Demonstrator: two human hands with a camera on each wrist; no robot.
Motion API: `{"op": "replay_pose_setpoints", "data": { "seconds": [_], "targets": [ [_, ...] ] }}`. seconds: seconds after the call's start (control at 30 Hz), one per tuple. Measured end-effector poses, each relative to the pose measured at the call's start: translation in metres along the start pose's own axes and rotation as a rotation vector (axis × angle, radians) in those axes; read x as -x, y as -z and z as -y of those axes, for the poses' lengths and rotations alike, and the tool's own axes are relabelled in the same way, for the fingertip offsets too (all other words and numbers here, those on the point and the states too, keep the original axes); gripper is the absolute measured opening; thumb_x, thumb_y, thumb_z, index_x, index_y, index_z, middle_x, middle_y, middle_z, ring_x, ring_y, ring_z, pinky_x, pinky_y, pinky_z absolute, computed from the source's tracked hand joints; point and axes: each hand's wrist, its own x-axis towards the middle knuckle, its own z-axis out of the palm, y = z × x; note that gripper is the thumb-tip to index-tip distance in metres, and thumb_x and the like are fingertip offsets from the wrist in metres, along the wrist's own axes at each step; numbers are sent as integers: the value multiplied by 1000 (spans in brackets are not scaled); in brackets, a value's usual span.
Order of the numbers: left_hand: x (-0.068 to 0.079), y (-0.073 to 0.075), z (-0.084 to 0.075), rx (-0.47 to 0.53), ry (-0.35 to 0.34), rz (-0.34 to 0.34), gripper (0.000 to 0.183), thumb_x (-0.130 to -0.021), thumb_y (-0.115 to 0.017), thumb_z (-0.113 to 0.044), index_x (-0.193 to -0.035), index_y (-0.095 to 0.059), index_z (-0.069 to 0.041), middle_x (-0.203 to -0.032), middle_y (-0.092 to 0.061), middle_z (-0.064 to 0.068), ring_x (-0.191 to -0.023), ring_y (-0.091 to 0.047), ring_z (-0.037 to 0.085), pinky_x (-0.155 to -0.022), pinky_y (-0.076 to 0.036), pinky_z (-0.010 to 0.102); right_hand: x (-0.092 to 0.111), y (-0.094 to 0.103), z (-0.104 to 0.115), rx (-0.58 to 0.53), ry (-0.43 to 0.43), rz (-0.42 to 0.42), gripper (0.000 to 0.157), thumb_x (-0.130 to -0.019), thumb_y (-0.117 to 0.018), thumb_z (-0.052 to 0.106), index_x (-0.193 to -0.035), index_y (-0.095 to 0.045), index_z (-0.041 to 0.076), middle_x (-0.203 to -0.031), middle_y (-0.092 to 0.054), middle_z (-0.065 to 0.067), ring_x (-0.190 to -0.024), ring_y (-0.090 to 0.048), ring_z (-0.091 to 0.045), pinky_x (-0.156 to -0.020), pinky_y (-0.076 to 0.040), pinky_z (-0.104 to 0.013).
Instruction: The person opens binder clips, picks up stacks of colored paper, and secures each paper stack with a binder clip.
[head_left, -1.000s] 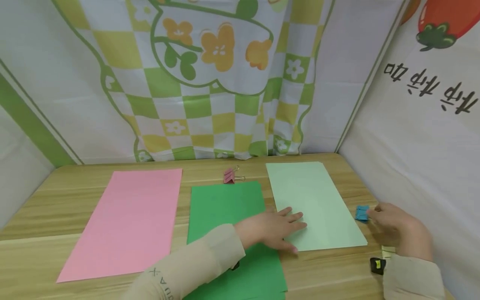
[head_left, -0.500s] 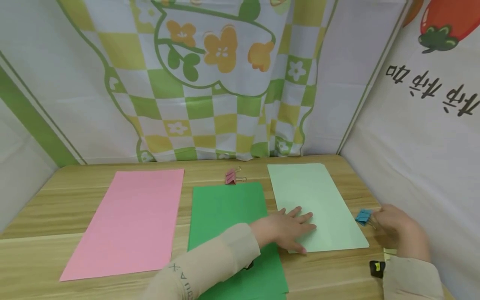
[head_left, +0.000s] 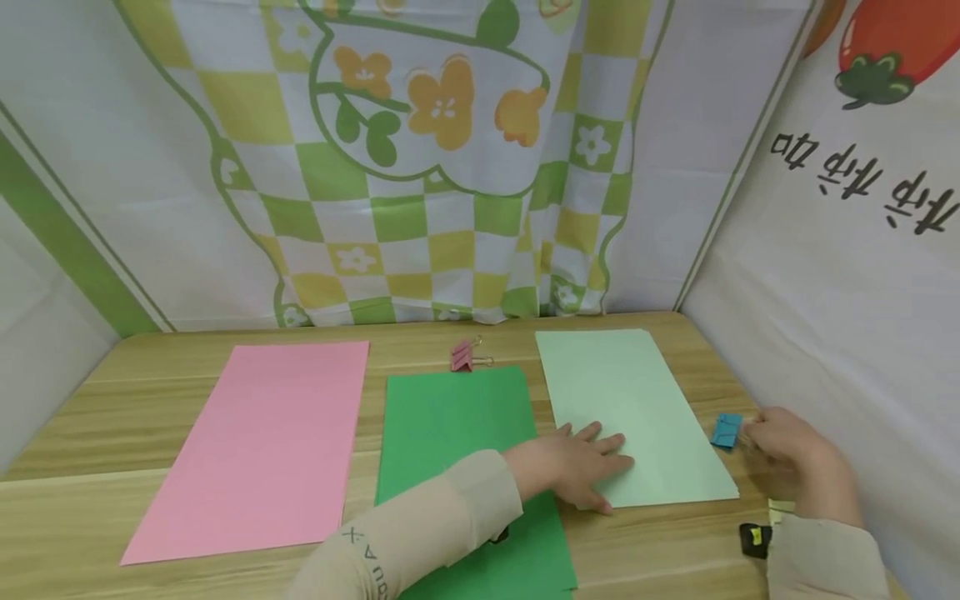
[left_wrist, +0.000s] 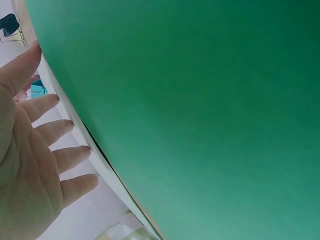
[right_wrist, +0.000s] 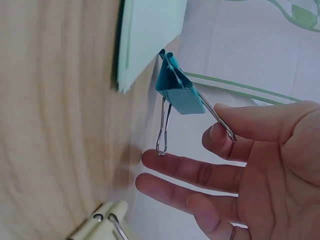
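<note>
My left hand [head_left: 581, 467] lies with fingers spread on the near left part of the light green paper stack [head_left: 645, 400]. In the left wrist view, the palm side of that left hand [left_wrist: 32, 145] shows beside the dark green paper [left_wrist: 190, 110]. Just off the stack's right edge, my right hand [head_left: 791, 446] pinches a blue binder clip [head_left: 726, 431] by one wire handle. Seen from the right wrist, thumb and index finger grip that handle, and the other handle of the blue clip [right_wrist: 180, 97] meets a fingertip. No paper sits in its mouth.
Dark green paper [head_left: 457, 417] lies under my left forearm, and a pink sheet [head_left: 262, 450] further left. Behind the dark green paper is a pink binder clip [head_left: 461, 356]. Black [head_left: 753, 540] and pale yellow [head_left: 780, 506] clips lie near my right sleeve. Cloth walls border the table.
My left hand has slid a little right, further onto the light green stack. The blue clip has turned slightly in my right hand, which stays by the stack's right edge.
</note>
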Motion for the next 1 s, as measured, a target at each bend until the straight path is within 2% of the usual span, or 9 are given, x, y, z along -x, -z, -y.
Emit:
{"op": "replay_pose_setpoints", "data": {
  "seconds": [0.23,0.37,0.47,0.53,0.63,0.73,0.87,0.93,1.0],
  "targets": [
    [0,-1,2,10,-4,8,74,-94,-52,-62,-157,-19,-42,-167,-7,-16,-156,-7,16,-124,-23,46,2,-1,1,-42,47,-8,28,-97,-41,12,-70,-36,11,-55,-32,5,-50,-30,-10,-54,-35,-29],
    [2,-1,-1,26,8,16,72,-96,-53,-58,-157,-19,-42,-167,-6,-16,-156,-7,17,-124,-24,40,1,1,1,-34,61,-23,21,-100,-43,14,-84,-44,0,-59,-36,3,-50,-33,-11,-56,-37,-30],
    [3,-1,-5,39,22,26,70,-97,-52,-55,-157,-19,-42,-167,-6,-15,-156,-6,16,-124,-24,36,-1,3,0,17,84,-42,32,-102,-44,19,-104,-47,-13,-73,-52,-13,-63,-50,-21,-64,-44,-33],
    [4,-2,-8,38,28,30,69,-98,-51,-54,-157,-19,-42,-167,-5,-15,-156,-6,16,-123,-25,35,-2,5,1,47,91,-50,43,-103,-46,24,-113,-46,-18,-93,-57,-29,-80,-57,-34,-73,-49,-40],
    [5,-3,-11,35,23,35,68,-99,-51,-53,-157,-18,-42,-167,-4,-15,-156,-5,17,-123,-26,35,-3,6,3,35,83,-38,58,-103,-49,30,-127,-42,-22,-125,-47,-44,-103,-59,-45,-82,-52,-48],
    [5,-3,-12,27,18,36,69,-98,-52,-54,-157,-19,-42,-167,-5,-15,-156,-6,17,-123,-26,37,-3,6,5,10,67,-23,66,-102,-52,32,-131,-37,-26,-130,-43,-46,-102,-63,-43,-84,-53,-51],
    [3,0,-14,12,57,-21,66,-95,-54,-58,-155,-28,-41,-165,-19,-14,-154,-21,20,-119,-34,44,-3,7,6,29,69,-43,68,-100,-57,31,-128,-41,-29,-128,-45,-47,-96,-66,-39,-84,-54,-51],
    [1,3,-16,18,113,-81,63,-94,-55,-59,-151,-37,-39,-159,-34,-13,-146,-36,21,-111,-42,45,-3,8,6,52,73,-60,67,-98,-59,30,-127,-43,-29,-127,-48,-46,-97,-65,-41,-86,-53,-53],
    [-1,7,-17,33,190,-147,56,-95,-55,-59,-145,-47,-35,-146,-50,-13,-130,-52,19,-97,-51,40,-3,9,6,57,80,-71,65,-97,-61,29,-125,-46,-28,-123,-52,-45,-98,-64,-41,-85,-53,-52]
  ]
}}
